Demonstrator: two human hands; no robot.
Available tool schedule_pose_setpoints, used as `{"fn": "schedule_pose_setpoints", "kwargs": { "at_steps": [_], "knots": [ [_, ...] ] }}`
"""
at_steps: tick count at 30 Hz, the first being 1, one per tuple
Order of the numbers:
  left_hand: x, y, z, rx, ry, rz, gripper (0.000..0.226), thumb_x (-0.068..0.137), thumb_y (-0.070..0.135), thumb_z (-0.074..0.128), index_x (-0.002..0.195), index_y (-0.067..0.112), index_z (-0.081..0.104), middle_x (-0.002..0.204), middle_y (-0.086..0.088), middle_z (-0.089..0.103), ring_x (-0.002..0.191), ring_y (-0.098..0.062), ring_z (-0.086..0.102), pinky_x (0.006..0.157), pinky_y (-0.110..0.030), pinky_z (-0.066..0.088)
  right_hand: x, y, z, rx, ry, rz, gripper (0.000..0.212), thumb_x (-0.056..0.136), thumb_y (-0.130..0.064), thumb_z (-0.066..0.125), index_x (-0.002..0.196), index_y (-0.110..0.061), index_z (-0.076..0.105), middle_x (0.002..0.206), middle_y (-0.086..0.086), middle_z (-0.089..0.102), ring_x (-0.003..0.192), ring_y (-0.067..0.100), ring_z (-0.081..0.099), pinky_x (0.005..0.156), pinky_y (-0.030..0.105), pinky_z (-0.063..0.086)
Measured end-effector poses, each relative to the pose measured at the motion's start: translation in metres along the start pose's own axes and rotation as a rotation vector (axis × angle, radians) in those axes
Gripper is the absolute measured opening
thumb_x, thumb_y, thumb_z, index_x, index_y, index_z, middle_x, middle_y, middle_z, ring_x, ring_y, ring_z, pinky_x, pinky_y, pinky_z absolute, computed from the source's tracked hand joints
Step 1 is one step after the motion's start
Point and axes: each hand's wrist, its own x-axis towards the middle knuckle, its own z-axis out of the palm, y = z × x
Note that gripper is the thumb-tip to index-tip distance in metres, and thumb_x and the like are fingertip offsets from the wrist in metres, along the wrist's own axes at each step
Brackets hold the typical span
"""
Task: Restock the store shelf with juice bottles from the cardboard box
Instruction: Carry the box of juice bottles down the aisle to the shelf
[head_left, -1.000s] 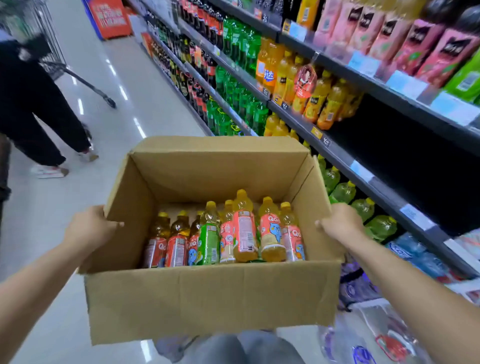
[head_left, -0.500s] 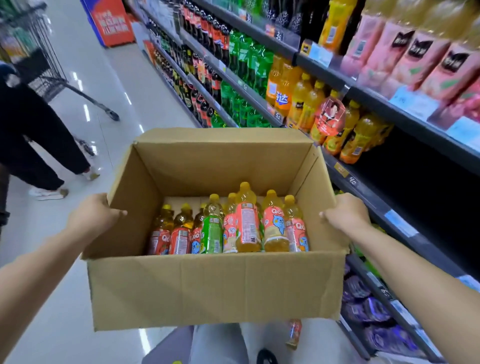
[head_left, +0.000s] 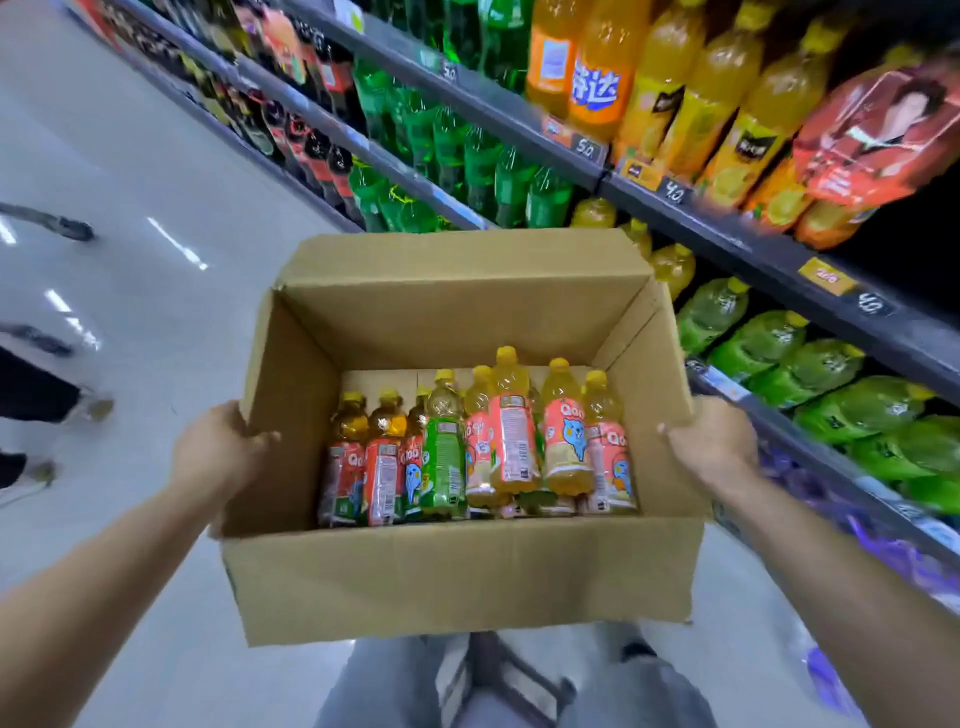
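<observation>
Head cam here: I've got the cardboard box held up in the aisle, left hand curled over its left wall, right hand curled over the right wall, so each grip is clamped on cardboard. The juice bottles lie packed along the near side of the box bottom, yellow caps pointing away from me. The store shelf runs just right of the box, full of orange and green drinks.

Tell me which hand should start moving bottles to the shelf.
Right hand: it grips the cardboard box wall on the shelf side. The left hand holds the aisle side.
</observation>
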Motion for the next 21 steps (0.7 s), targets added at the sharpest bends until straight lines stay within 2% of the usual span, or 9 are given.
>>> {"fn": "schedule_pose_setpoints", "kwargs": {
  "at_steps": [4,8,11,17,21],
  "knots": [
    [0.055,-0.027,0.034,0.045,-0.034,-0.007,0.017,0.082,0.022,0.07,0.086,0.009,0.06,0.077,-0.015,0.063,0.079,-0.037,0.062,0.064,-0.036,0.046,0.019,-0.026,0.059,0.007,-0.059,0.039,0.028,0.085,-0.022,0.069,0.105,-0.003,0.071,0.104,0.022,0.069,0.102,0.038,0.062,0.08,0.037,0.048],
    [0.099,-0.065,0.088,0.02,-0.073,-0.017,0.015,0.081,0.021,0.069,0.088,0.009,0.063,0.073,-0.012,0.065,0.072,-0.035,0.061,0.064,-0.039,0.05,0.05,-0.039,0.127,0.018,-0.146,0.068,0.024,0.081,-0.02,0.073,0.101,-0.006,0.073,0.097,0.018,0.072,0.093,0.033,0.066,0.069,0.031,0.047],
    [0.127,-0.092,0.139,0.019,-0.079,-0.047,0.011,0.082,0.021,0.068,0.087,0.013,0.063,0.074,-0.01,0.064,0.072,-0.034,0.06,0.063,-0.037,0.047,0.08,-0.04,0.184,0.041,-0.155,0.064,0.02,0.08,-0.017,0.072,0.096,-0.005,0.074,0.091,0.019,0.072,0.088,0.033,0.066,0.064,0.029,0.043],
    [0.178,-0.129,0.241,0.052,-0.056,-0.056,0.011,0.083,0.019,0.068,0.085,0.011,0.06,0.073,-0.012,0.06,0.069,-0.03,0.049,0.061,-0.035,0.037,0.137,-0.025,0.294,0.051,-0.175,0.07,0.015,0.084,-0.017,0.069,0.096,-0.008,0.073,0.09,0.017,0.069,0.092,0.033,0.065,0.064,0.027,0.036],
    [0.205,-0.138,0.306,0.062,-0.06,-0.08,0.013,0.085,0.019,0.065,0.09,0.007,0.062,0.075,-0.013,0.06,0.069,-0.03,0.049,0.061,-0.035,0.038,0.174,-0.008,0.358,0.039,-0.178,0.065,0.016,0.082,-0.019,0.07,0.094,-0.009,0.073,0.094,0.016,0.071,0.091,0.034,0.064,0.065,0.027,0.038]
  ]
}}
